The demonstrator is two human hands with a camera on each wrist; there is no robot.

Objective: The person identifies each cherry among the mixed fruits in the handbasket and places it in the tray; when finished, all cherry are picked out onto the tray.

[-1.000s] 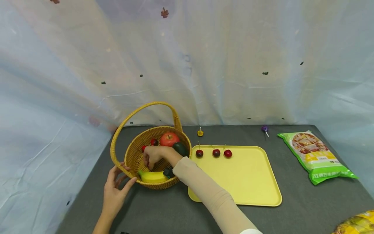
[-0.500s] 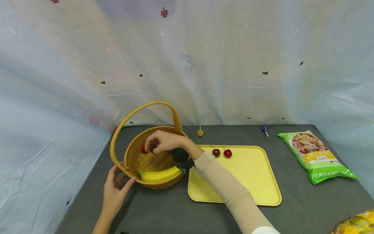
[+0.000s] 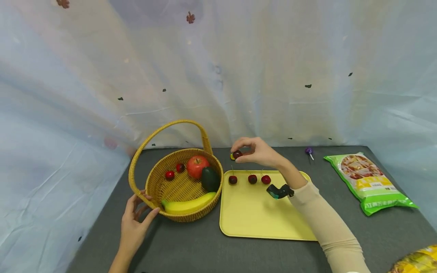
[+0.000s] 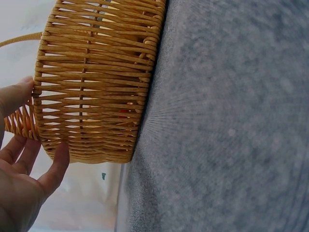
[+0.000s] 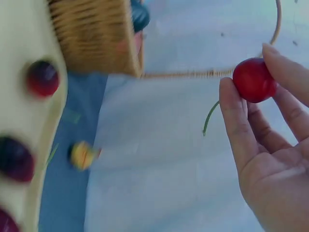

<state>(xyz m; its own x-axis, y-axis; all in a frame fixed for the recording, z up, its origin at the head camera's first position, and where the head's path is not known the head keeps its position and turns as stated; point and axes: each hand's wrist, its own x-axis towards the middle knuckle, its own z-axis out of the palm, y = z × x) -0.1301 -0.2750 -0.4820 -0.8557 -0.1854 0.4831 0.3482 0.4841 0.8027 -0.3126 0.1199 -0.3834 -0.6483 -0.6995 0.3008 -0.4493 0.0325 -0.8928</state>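
The print on the green bag (image 3: 370, 183) is too small to read

Worktop (image 3: 191, 246): dark grey, felt-like surface.
Left part: wicker basket (image 3: 155, 182) stands on it.
Middle: yellow tray (image 3: 259, 216) lies flat, just beside the basket.
Back edge: purple lollipop (image 3: 309, 151).
Right part: green snack bag (image 3: 370, 182); yellow packet (image 3: 416, 261) at near corner.

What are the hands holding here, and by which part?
The right hand pinches a small red cherry by its round body, stem hanging free. The left hand holds nothing; its fingers rest against the woven wicker basket.
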